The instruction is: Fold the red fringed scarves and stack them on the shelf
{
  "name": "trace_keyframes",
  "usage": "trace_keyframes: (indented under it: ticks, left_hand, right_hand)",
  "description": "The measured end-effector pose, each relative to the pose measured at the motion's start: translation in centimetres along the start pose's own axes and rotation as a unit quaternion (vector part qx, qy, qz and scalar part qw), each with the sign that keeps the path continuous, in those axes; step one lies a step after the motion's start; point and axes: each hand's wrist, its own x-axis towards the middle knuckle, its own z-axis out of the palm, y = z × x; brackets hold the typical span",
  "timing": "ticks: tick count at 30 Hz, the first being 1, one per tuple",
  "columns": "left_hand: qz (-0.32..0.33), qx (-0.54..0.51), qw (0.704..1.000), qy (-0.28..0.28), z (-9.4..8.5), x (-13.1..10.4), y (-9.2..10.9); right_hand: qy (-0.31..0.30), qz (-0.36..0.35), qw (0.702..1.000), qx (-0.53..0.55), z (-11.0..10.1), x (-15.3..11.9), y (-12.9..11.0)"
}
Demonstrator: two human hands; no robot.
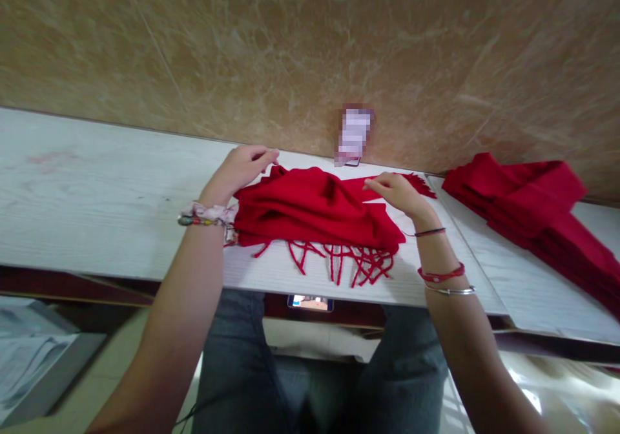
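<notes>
A crumpled red fringed scarf (310, 208) lies on the white table, its tassels spread toward the front edge. At its upper left corner is my left hand (249, 166), loosely bent, with a small gap between thumb and fingers and nothing visible in them. My right hand (397, 192) is over the scarf's right part, near a fringed end that sticks out behind. Its fingertips are drawn together at the red cloth; whatever they pinch is too small to make out.
More red cloth (523, 208) lies folded on the table (97, 195) at the right. A phone (356, 134) leans against the marbled wall behind the scarf. Another phone (310, 302) shows below the front edge, above my lap. Papers (29, 363) sit in a grey container at the lower left.
</notes>
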Motion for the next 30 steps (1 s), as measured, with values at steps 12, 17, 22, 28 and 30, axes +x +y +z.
trace_keyframes:
  ticks: [12, 17, 22, 28, 30]
  left_hand:
    - [0.055, -0.101, 0.989, -0.097, 1.7, -0.1, 0.9]
    - [0.046, -0.103, 0.992, -0.054, 1.8, -0.2, 1.6]
    - [-0.012, -0.066, 0.995, 0.075, 1.1, 0.2, 0.7]
    - [-0.066, -0.076, 0.949, 0.299, -0.6, 0.2, 0.4]
    - [-0.042, -0.109, 0.962, 0.248, -0.9, -0.1, 0.5]
  right_hand:
    - [0.047, -0.046, 0.995, 0.075, 4.3, 0.7, -2.9]
    - [0.090, -0.024, 0.994, 0.058, 5.0, 0.9, -3.1]
    - [0.190, 0.021, 0.980, 0.059, 4.2, 1.1, -2.6]
    - [0.394, 0.027, 0.917, 0.049, 1.0, 1.1, -0.9]
    - [0.355, 0.025, 0.934, 0.020, 0.2, 0.7, -0.3]
